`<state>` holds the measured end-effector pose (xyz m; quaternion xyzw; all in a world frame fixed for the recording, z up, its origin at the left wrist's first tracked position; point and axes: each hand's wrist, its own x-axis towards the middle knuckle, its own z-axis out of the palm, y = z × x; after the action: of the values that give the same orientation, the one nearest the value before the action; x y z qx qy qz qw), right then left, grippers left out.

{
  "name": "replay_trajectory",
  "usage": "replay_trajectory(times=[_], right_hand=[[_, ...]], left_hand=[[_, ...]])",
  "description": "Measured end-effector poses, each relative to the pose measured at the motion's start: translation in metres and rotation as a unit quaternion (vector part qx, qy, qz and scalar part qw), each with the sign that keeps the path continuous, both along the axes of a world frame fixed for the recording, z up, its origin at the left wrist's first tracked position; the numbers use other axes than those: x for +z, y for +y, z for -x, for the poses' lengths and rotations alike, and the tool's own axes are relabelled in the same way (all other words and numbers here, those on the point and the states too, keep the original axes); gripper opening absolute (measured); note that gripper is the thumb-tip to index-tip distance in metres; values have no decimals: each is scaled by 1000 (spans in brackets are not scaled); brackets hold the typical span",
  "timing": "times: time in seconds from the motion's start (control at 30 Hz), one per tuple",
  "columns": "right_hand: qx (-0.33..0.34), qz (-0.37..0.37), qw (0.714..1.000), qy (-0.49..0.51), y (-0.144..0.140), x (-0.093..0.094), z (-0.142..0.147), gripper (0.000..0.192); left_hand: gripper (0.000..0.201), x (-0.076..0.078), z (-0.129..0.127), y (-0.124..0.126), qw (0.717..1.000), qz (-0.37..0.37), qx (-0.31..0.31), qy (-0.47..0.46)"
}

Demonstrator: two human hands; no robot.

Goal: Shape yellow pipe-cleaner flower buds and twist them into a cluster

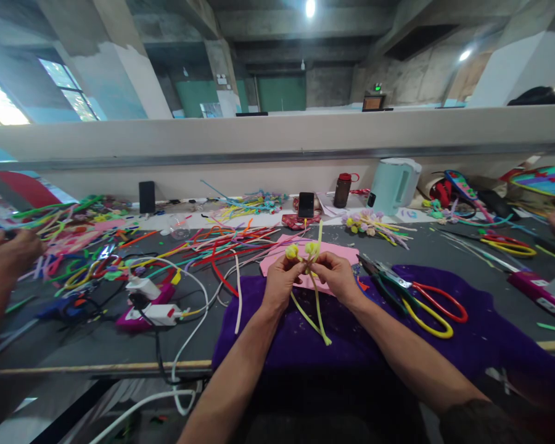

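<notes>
Yellow stems (320, 317) trail from both hands (282, 274) (337, 277) past the pink sheet's (272, 258) near edge.

- Two small, fuzzy yellow blooms (291, 251), rounded, side by side, pinched just below their heads between the fingertips of the left hand (281, 280) and right hand (337, 277).
- One yellow-green strand (320, 230) rising upright beside them.
- Two yellow-green stems (320, 311) slanting down, lower ends meeting, over purple cloth (254, 320).
</notes>
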<state>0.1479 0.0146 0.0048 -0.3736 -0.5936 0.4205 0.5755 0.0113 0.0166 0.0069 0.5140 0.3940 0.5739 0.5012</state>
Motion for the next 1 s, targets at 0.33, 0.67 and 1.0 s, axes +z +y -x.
replay_trajectory(times=[0.33,0.67,1.0], right_hand=[[27,13,998,-49,2,-3,-1,25],[32,4,999,-39,-2,0,1,22],[35,15,999,-31,-3,3,0,21]], left_hand=[[25,1,0,0,1000,-12,15,5],[25,2,3,2,999,31,-24,-15],[26,2,5,2,994,70,-59,-62]])
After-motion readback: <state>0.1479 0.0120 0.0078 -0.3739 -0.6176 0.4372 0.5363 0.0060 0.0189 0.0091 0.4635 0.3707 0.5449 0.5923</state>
